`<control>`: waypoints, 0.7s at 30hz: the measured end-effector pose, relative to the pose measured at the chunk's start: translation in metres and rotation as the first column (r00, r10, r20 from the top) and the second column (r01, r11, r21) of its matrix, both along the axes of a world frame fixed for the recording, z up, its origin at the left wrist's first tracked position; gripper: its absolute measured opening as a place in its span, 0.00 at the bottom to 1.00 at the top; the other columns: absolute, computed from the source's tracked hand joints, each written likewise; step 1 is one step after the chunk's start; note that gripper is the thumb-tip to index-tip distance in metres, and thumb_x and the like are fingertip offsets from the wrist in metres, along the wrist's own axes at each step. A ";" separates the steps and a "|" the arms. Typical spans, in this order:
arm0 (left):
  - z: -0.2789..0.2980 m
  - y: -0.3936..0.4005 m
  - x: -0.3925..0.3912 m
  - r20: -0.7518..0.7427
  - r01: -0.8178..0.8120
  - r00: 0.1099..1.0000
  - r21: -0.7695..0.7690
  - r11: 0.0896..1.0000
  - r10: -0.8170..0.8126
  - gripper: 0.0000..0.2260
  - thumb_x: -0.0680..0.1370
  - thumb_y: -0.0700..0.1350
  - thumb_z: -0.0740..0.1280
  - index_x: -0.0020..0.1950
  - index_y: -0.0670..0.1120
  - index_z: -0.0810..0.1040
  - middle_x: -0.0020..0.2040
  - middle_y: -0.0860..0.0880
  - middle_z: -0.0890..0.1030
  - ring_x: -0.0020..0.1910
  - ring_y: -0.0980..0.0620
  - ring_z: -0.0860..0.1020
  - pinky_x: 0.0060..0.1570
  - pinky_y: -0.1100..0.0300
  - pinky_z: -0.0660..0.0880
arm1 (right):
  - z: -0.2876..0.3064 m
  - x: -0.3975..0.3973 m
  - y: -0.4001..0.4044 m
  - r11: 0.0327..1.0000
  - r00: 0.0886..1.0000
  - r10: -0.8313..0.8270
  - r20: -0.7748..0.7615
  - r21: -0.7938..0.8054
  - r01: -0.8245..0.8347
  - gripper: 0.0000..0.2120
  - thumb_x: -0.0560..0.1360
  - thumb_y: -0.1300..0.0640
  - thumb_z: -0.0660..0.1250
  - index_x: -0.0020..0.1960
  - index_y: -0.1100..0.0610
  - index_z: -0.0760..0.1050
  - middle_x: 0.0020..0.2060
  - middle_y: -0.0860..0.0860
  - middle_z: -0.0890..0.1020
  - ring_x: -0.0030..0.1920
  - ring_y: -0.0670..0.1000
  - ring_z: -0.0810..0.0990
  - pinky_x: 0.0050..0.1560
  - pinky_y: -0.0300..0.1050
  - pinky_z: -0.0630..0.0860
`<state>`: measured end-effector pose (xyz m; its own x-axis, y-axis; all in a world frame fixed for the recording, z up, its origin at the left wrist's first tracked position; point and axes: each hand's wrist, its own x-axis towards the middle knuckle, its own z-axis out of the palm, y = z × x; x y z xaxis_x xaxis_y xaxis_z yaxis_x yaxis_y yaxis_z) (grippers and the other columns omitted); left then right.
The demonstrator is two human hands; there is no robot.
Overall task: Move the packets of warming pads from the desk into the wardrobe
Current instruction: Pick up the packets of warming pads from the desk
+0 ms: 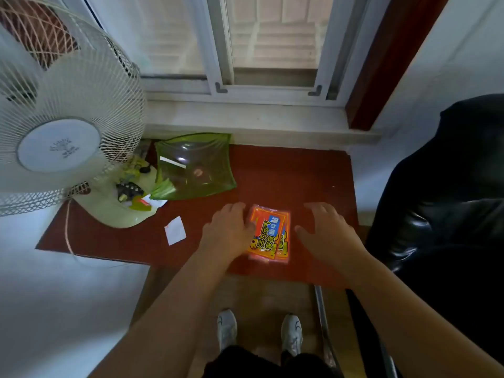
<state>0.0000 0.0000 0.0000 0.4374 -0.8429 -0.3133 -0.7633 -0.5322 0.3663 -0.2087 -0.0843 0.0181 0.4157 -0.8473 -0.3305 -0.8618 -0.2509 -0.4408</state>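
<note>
A small stack of orange warming pad packets point(270, 234) with blue and yellow print lies flat on the red-brown desk point(313, 181), near its front edge. My left hand point(229, 230) rests at the stack's left side, fingers spread, its fingertips touching the packets' left edge. My right hand point(327, 230) hovers open just right of the stack, with a small gap to it. Neither hand holds anything. No wardrobe is in view.
A white desk fan point(60, 143) stands at the desk's left on its base point(117, 205). A green translucent dish point(193, 166) sits behind the packets. A white paper scrap point(175, 230) lies left of my hand. A black chair point(447, 203) stands at the right, a window behind.
</note>
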 end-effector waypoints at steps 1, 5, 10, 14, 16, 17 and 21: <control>-0.006 -0.004 0.002 -0.032 -0.001 0.999 0.032 0.999 0.002 0.27 0.81 0.57 0.65 0.79 0.51 0.67 0.77 0.47 0.71 0.74 0.42 0.72 0.68 0.40 0.70 | -0.005 0.002 -0.001 1.000 1.000 -0.006 -0.008 0.010 0.006 0.33 0.79 0.40 0.69 0.80 0.47 0.63 0.79 0.50 0.69 0.72 0.57 0.75 0.70 0.62 0.75; -0.037 -0.016 0.006 -0.105 -0.005 0.994 0.116 0.993 0.017 0.29 0.81 0.58 0.66 0.79 0.49 0.67 0.77 0.45 0.71 0.74 0.41 0.72 0.69 0.39 0.71 | -0.027 0.010 -0.006 0.997 0.999 -0.019 -0.044 0.078 0.022 0.33 0.79 0.41 0.68 0.80 0.48 0.64 0.79 0.51 0.69 0.71 0.58 0.76 0.69 0.62 0.75; -0.079 -0.024 0.005 -0.162 -0.009 0.986 0.173 0.985 0.037 0.32 0.80 0.59 0.68 0.79 0.46 0.65 0.75 0.43 0.71 0.74 0.40 0.72 0.68 0.40 0.73 | -0.054 0.019 -0.005 0.990 0.998 -0.049 -0.040 0.127 0.053 0.31 0.79 0.44 0.69 0.78 0.48 0.65 0.77 0.53 0.70 0.72 0.61 0.75 0.68 0.62 0.76; -0.108 -0.029 0.005 -0.213 -0.095 0.967 0.206 0.974 0.140 0.39 0.76 0.61 0.73 0.80 0.45 0.63 0.76 0.42 0.70 0.74 0.39 0.71 0.70 0.41 0.72 | -0.070 0.022 0.000 0.982 0.998 -0.061 -0.036 0.177 0.066 0.31 0.78 0.45 0.69 0.78 0.46 0.64 0.77 0.53 0.70 0.73 0.61 0.74 0.68 0.63 0.76; -0.117 -0.030 0.005 -0.193 -0.120 0.968 0.213 0.970 0.162 0.42 0.74 0.63 0.75 0.80 0.45 0.63 0.75 0.42 0.70 0.74 0.39 0.71 0.69 0.41 0.73 | -0.077 0.021 0.000 0.980 0.997 -0.073 -0.028 0.183 0.077 0.32 0.78 0.44 0.69 0.79 0.46 0.63 0.78 0.53 0.70 0.73 0.61 0.74 0.69 0.64 0.76; -0.121 -0.030 0.005 -0.180 -0.124 0.970 0.219 0.968 0.165 0.43 0.73 0.64 0.75 0.80 0.45 0.63 0.75 0.43 0.70 0.74 0.40 0.70 0.68 0.41 0.73 | -0.080 0.021 0.000 0.979 0.996 -0.082 -0.027 0.186 0.086 0.32 0.78 0.44 0.69 0.79 0.46 0.63 0.78 0.54 0.70 0.73 0.61 0.74 0.69 0.64 0.76; -0.131 -0.028 0.003 -0.160 -0.132 0.972 0.225 0.965 0.170 0.44 0.71 0.64 0.77 0.78 0.46 0.63 0.74 0.45 0.68 0.74 0.41 0.69 0.66 0.41 0.74 | -0.090 0.020 0.002 0.970 0.993 -0.116 -0.027 0.212 0.119 0.33 0.78 0.44 0.69 0.80 0.46 0.61 0.78 0.53 0.70 0.74 0.60 0.74 0.68 0.62 0.76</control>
